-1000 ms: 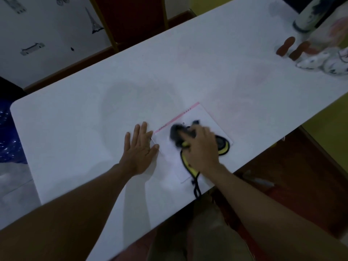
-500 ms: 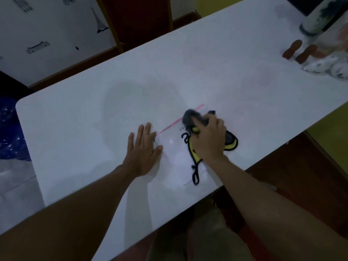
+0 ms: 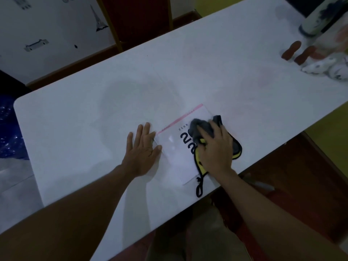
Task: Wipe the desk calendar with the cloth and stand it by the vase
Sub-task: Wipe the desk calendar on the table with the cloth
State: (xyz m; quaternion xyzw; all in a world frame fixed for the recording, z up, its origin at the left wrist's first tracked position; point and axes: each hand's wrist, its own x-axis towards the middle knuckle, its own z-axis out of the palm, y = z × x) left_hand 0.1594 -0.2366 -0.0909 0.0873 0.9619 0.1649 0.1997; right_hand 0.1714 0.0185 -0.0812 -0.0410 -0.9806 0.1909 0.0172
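Wiping step in hand: one desk calendar point(image 3: 178, 147) lies flat at lower centre of the frame.

One cloth point(image 3: 204, 129) is pressed onto it under the closed right hand point(image 3: 216, 147); the open left hand point(image 3: 142, 151) steadies its edge, gripping nothing. Next, lifting and standing beside the one vase point(image 3: 316, 19), upper right, seems called for.

White tabletop point(image 3: 188, 72) runs on a diagonal from 7 to 1 o'clock; red chair back point(image 3: 137, 17) with a yellow frame behind its far edge, at 12; two brown rounded pieces point(image 3: 299, 52) at 2 o'clock, just beside a crumpled white patterned fabric point(image 3: 327, 68); blue sheet point(image 3: 9, 129) at 9; white wall with small dark drawings point(image 3: 47, 25) at 11.
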